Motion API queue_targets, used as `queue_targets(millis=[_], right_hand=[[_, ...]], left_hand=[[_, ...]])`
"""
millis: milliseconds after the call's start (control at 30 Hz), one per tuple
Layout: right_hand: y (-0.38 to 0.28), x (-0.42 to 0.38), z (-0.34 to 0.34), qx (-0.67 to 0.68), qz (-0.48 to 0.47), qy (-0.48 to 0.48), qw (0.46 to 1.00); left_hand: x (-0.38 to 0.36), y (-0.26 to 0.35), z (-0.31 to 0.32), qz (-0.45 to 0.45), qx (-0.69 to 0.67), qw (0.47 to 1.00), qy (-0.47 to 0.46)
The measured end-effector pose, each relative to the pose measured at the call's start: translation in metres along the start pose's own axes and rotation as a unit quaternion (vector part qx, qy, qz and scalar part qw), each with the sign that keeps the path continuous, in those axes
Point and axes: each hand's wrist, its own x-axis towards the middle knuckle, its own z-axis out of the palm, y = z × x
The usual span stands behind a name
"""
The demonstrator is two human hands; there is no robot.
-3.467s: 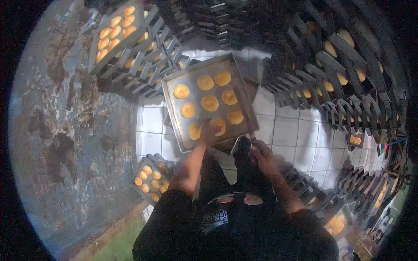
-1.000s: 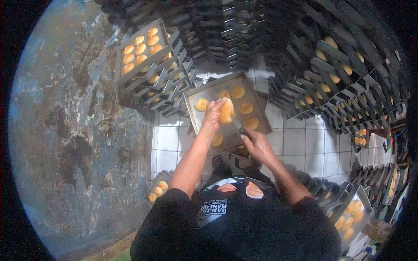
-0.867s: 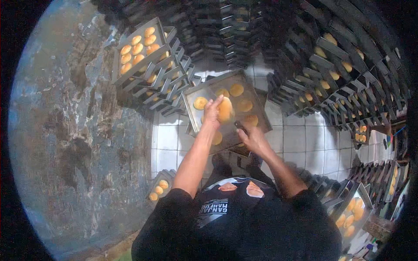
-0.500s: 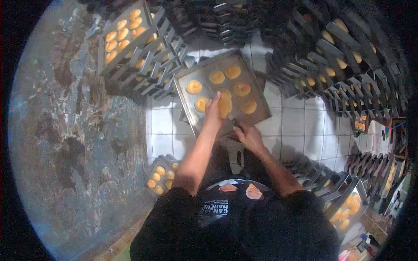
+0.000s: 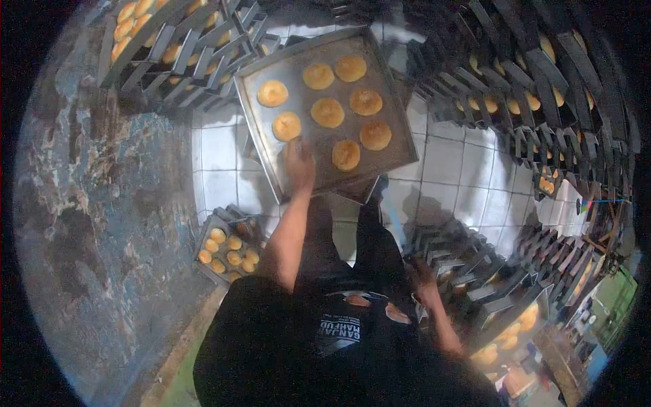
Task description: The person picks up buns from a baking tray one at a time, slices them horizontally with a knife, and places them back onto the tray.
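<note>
A square metal baking tray [image 5: 400,132] lies tilted in front of me, with several round golden buns [image 5: 327,112] spread over it. My left hand [image 5: 299,166] is over the tray's lower left part, just below a bun [image 5: 287,127]. Blur hides its fingertips, so whether they touch that bun cannot be made out. My right hand [image 5: 424,279] is down by my right side, away from the tray. Its fingers are closed around the dark handle of a spatula, whose pale blade [image 5: 395,218] points forward as a blurred strip.
Stacked trays of buns [image 5: 180,57] stand at the upper left, with taller stacks [image 5: 522,95] along the right. Another bun tray [image 5: 220,247] is low on the left. More trays [image 5: 515,332] are close by my right arm. A stained wall [image 5: 102,203] borders the left; the floor has white tiles [image 5: 451,163].
My right hand has drawn back from the tray to my right side with the spatula. My left hand has shifted left and down from the central bun. The view has also moved.
</note>
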Motion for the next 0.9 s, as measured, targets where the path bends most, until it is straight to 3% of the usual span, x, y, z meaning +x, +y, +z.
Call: queue_targets(millis=[33,67,167,200,267,333,367,433,467,500,533,567,600,633,700,767,800,900], right_hand=[[-0.005,0.01,0.0,-0.028,-0.04,0.006,0.999],[-0.01,0.02,0.0,-0.057,-0.079,0.014,0.995],[-0.036,0.047,-0.006,-0.034,-0.006,0.033,0.999],[-0.041,0.054,-0.007,0.001,0.027,0.037,0.999],[-0.053,0.061,-0.012,0.029,0.05,0.047,0.997],[-0.098,0.076,-0.019,-0.024,-0.157,0.141,0.977],[-0.123,0.083,-0.025,-0.028,-0.169,0.149,0.974],[-0.166,0.093,-0.035,-0.067,-0.096,0.047,0.992],[-0.175,0.1,-0.032,-0.069,-0.105,0.053,0.991],[-0.18,0.11,-0.027,0.044,-0.065,0.03,0.996],[-0.192,0.118,-0.025,0.101,-0.053,0.014,0.993],[-0.205,0.125,-0.023,0.157,-0.039,0.0,0.987],[-0.229,0.129,-0.026,0.205,-0.061,-0.018,0.977],[-0.254,0.13,-0.028,0.252,-0.083,-0.037,0.963],[-0.297,0.128,-0.027,0.322,-0.11,-0.057,0.939],[-0.314,0.137,-0.022,0.193,-0.211,0.015,0.958],[-0.32,0.139,-0.018,0.215,-0.237,0.014,0.947],[-0.335,0.13,-0.022,0.194,-0.211,-0.026,0.958]], left_hand=[[0.005,-0.011,-0.011,0.061,0.099,0.993,0.028],[0.005,-0.031,-0.012,0.064,0.1,0.992,0.036],[0.015,-0.063,-0.012,0.044,0.187,0.981,0.029],[0.021,-0.054,-0.022,-0.031,0.166,0.976,-0.138],[0.017,-0.031,-0.033,-0.095,0.133,0.941,-0.296],[-0.013,0.007,-0.046,0.094,0.372,0.88,-0.282],[-0.016,-0.004,-0.045,0.102,0.368,0.884,-0.27],[-0.014,-0.06,-0.025,-0.038,0.206,0.952,-0.222],[-0.012,-0.071,-0.025,-0.043,0.098,0.976,-0.192],[-0.013,-0.041,-0.044,-0.039,0.096,0.978,-0.183],[-0.019,0.019,-0.079,-0.108,-0.058,0.978,-0.169],[-0.019,0.057,-0.104,-0.17,-0.21,0.951,-0.151],[0.002,0.022,-0.086,-0.135,-0.387,0.902,-0.136],[0.009,0.036,-0.1,-0.124,-0.386,0.905,-0.125],[0.019,0.079,-0.127,-0.166,-0.612,0.763,-0.125],[0.036,0.099,-0.141,-0.17,-0.637,0.741,-0.126],[0.038,0.113,-0.149,-0.164,-0.654,0.729,-0.117],[0.037,0.147,-0.173,-0.132,-0.676,0.716,-0.116]])
